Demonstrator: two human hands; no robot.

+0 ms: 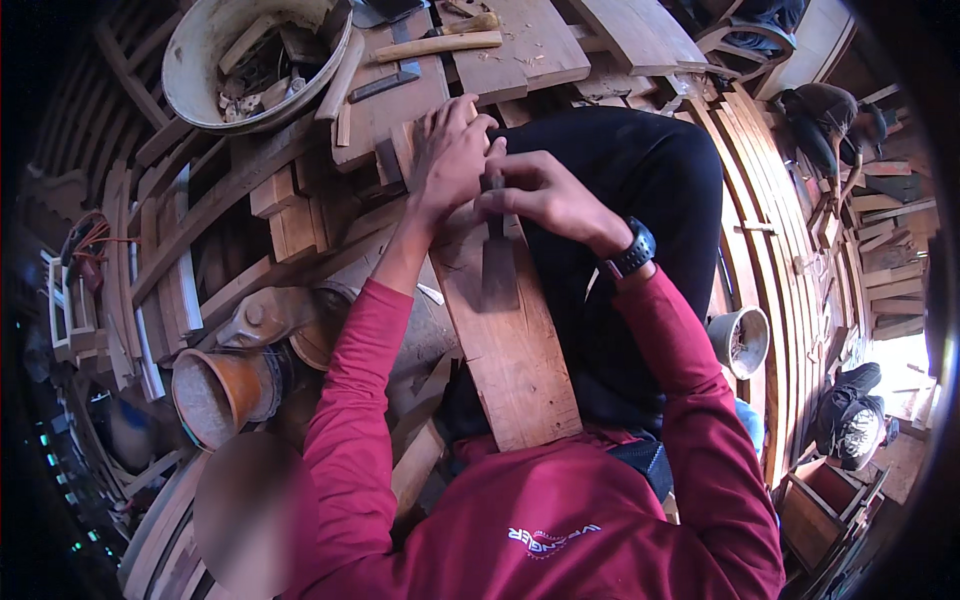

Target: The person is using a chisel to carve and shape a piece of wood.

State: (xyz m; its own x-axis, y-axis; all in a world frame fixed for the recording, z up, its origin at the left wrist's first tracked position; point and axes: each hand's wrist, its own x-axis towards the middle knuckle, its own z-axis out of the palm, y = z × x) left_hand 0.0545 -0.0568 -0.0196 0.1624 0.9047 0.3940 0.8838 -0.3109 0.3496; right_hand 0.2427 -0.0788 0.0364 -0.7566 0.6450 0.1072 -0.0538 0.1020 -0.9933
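Observation:
A long wooden board (515, 370) lies across my lap, its near end against my shirt. My right hand (545, 195), with a watch on the wrist, pinches the dark neck of a wide chisel (499, 275). The chisel's flat blade rests on or just over the board and points toward me. Just left of it, my left hand (450, 155) is closed over the far part of the board, its fingers curled. What those fingers grip is hidden from me. Beyond it, a wooden-handled tool (440, 46) and a narrow chisel (384, 86) lie on planks.
A large pale tub (180, 75) holding wood scraps stands at the far left. Nearer, an orange bucket (240, 385) lies tilted. A small white pot (765, 345) stands at right beside long stacked planks (765, 230). Another person (825, 115) bends over wood at the far right.

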